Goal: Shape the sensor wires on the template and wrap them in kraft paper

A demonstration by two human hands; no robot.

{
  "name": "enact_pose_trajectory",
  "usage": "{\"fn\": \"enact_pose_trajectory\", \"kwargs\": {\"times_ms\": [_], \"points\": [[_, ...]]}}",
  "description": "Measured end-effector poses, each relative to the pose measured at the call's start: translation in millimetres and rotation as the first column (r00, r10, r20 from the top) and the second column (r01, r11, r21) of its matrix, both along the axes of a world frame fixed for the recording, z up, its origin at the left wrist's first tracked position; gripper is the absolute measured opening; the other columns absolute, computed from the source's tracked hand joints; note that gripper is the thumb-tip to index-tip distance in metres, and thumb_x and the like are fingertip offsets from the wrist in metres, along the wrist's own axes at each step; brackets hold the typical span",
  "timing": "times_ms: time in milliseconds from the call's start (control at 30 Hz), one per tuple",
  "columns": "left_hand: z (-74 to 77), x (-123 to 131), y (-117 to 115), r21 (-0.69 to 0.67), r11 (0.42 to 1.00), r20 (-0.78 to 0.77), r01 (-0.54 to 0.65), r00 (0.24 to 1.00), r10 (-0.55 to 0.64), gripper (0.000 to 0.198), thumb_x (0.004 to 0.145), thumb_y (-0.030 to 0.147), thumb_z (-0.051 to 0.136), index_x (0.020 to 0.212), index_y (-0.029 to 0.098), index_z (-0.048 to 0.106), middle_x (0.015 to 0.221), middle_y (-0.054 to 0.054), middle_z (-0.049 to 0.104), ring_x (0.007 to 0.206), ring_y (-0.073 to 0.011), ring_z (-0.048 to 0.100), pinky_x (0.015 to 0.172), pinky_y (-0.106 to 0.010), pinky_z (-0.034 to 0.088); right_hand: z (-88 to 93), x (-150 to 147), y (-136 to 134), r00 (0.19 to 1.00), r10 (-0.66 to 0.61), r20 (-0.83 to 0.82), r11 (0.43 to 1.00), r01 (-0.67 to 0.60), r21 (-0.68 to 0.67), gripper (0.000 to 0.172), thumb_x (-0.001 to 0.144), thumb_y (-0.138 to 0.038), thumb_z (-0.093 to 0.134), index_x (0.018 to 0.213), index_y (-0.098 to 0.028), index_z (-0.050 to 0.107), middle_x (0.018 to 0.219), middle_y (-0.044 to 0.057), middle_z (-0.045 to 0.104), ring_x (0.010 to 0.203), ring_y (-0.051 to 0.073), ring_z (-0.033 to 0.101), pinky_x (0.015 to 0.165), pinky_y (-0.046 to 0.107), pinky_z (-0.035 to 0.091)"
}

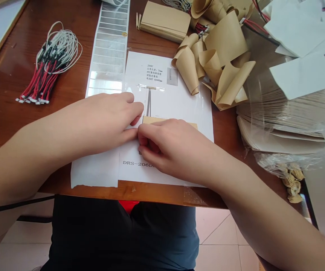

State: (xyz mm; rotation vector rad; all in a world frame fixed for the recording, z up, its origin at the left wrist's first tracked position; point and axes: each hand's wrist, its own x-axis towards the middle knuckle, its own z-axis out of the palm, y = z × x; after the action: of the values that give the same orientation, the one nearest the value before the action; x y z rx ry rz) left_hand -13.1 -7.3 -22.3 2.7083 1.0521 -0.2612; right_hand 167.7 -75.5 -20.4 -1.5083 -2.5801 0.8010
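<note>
"What's the left hand (114, 122) doing?"

"Its fingertips press down, open, pinning the printed sheet (165, 75) so it can't slide."

"And the right hand (162, 148)?"

"Fingers curl at the kraft paper strip (169, 122) on that sheet; whether they grip it, I can't tell."

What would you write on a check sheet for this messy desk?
surface: brown wooden desk
job's things: printed sheet under clear plastic, tan card strip on it
clutter: curled kraft paper strips, stack of clear plastic bags, label sheet
grips: left hand touching the sheet; right hand at the card's lower edge
cables: red, black and white wire bundle; black cord by the left arm
surroundings: pink floor tiles
</note>
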Motion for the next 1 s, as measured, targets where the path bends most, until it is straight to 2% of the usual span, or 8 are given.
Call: {"fn": "enact_pose_trajectory", "kwargs": {"times_ms": [467,767,1000], "points": [[2.3,2.5,0.0,-0.030,0.999,0.001,-0.020,1.000,0.020,0.024,0.089,0.039,0.051,0.095,0.022,0.067,0.094,-0.008,0.065,0.083,-0.0245,0.067,0.074,-0.037,0.050,2.1,0.8,2.6,1.000,-0.018,0.003,0.999,0.018,-0.048,0.012,0.088,-0.013,0.052,0.079,-0.020,0.054,0.076,0.001,0.061,0.063,0.014,0.047,0.058,0.031,0.023],[1.7,1.9,0.5,-0.009,1.000,-0.012,-0.002,1.000,0.002,0.025,0.090,0.040,0.050,0.095,0.022,0.067,0.095,-0.008,0.066,0.081,-0.0240,0.066,0.071,-0.037,0.049,1.4,1.7,1.6,1.000,-0.014,-0.019,0.999,0.014,-0.032,0.012,0.089,-0.014,0.052,0.078,-0.020,0.053,0.078,0.002,0.062,0.064,0.015,0.046,0.059,0.031,0.024],[0.6,1.0,-1.3,0.003,1.000,-0.005,-0.016,1.000,0.016,0.025,0.090,0.040,0.051,0.098,0.023,0.068,0.096,-0.009,0.065,0.088,-0.0264,0.067,0.077,-0.038,0.052,1.8,0.3,0.9,1.000,0.005,-0.004,1.000,-0.005,-0.008,0.015,0.091,-0.014,0.050,0.078,-0.020,0.054,0.078,0.003,0.062,0.065,0.015,0.047,0.060,0.031,0.026]]}}
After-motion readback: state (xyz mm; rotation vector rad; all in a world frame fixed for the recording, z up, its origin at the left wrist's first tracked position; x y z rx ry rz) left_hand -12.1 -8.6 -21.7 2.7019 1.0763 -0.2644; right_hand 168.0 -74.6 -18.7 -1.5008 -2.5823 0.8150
